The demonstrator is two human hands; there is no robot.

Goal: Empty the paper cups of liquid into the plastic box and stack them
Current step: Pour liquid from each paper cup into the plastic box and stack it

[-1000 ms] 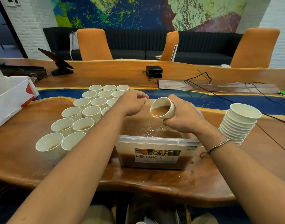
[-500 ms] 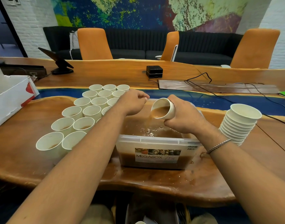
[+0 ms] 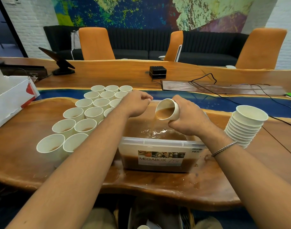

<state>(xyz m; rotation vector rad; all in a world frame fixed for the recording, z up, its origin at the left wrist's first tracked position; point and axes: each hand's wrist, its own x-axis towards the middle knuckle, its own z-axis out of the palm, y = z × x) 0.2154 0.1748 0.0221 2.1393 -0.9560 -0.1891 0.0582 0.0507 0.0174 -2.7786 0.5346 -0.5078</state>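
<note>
My right hand (image 3: 189, 119) grips a white paper cup (image 3: 168, 109) tilted over the clear plastic box (image 3: 159, 142), and brown liquid streams from its lip into the brown pool inside. My left hand (image 3: 135, 103) hovers over the box's far left corner with fingers curled, holding nothing that I can see. Several white paper cups (image 3: 85, 116) with brown liquid stand in rows left of the box. A stack of empty cups (image 3: 245, 124) leans on the table to the right of the box.
A white carton (image 3: 10, 98) lies at the far left. A tablet on a stand (image 3: 58, 61), a small black box (image 3: 158, 72) and black cables (image 3: 224, 93) sit further back. Orange chairs stand beyond the table. Spilled drops wet the wood near the box.
My right hand has tipped the cup further, and the liquid now pours into the box. My left hand has stayed where it was.
</note>
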